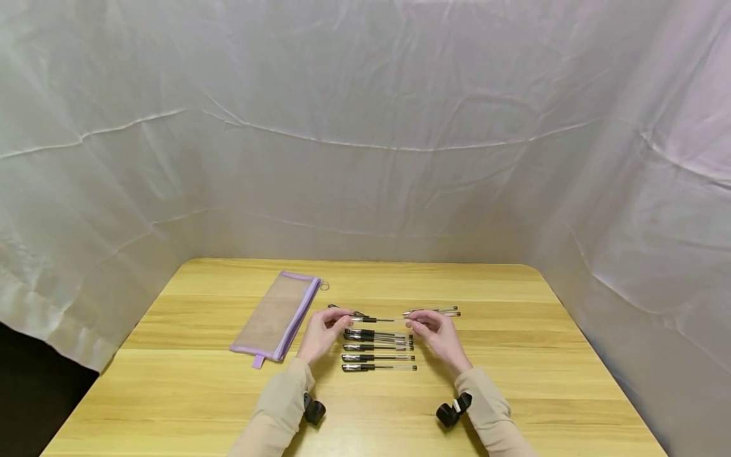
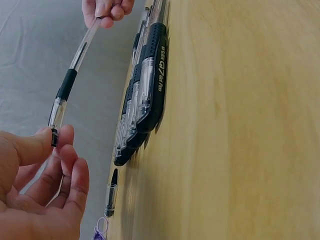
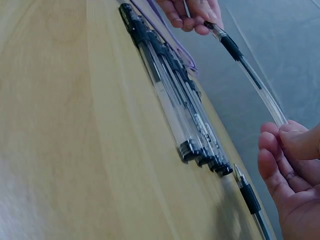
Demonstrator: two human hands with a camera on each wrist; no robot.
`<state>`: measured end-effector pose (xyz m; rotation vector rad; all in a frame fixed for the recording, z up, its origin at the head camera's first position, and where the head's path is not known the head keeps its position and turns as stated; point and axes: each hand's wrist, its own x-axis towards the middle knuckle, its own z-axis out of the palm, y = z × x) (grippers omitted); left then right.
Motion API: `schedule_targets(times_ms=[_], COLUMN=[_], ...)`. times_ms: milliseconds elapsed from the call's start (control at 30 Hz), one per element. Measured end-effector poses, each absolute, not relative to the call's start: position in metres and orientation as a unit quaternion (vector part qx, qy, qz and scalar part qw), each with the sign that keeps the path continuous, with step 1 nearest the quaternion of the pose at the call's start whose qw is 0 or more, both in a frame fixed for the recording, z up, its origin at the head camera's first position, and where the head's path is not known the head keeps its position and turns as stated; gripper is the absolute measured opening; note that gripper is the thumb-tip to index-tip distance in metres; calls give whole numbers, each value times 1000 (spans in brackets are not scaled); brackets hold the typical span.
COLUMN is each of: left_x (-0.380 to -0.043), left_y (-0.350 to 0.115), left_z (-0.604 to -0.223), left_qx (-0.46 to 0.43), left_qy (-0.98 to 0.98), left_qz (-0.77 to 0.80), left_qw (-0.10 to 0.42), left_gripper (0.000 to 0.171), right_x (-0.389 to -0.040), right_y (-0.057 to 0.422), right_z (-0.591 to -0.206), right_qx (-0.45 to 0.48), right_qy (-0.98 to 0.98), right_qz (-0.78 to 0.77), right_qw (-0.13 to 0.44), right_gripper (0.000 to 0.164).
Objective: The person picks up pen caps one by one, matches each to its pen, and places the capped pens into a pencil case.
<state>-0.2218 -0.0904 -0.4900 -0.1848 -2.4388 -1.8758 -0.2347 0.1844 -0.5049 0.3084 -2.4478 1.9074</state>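
Note:
Held level above the table, a gel pen with a clear barrel and black grip spans both hands. My left hand pinches its capped left end between thumb and fingertips. At the other end, the clear tail is pinched by my right hand. In the left wrist view the clear cap sits over the point, its black end at my left thumb. Just nearer than the held pen, several capped gel pens lie in a row, caps to the left.
A mesh pouch with purple edging and a ring lies on the left. Uncapped pens rest behind my right hand. A loose clear-and-black cap lies beyond the row in the left wrist view. Pale cloth hangs around the wooden table.

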Motion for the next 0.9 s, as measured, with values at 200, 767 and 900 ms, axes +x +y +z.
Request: schedule_targets(times_ms=[200,767,900], left_x=[-222,-226,-227], left_y=[-91,-89,-88], left_z=[-491,-490,-491], left_qx=[-38,-20,-14], left_qy=[-806,-863,-871], left_qz=[-589,-503,-487], left_qw=[41,49,57], left_gripper=[18,16,16], right_x=[-239,-248,-249], right_y=[187,183,182], right_z=[-509,-512,-511], right_qx=[90,97,96], right_qy=[-781,-861,-867], right_qz=[617,498,487], right_qw=[-9,47,47], right_gripper=[22,12,12])
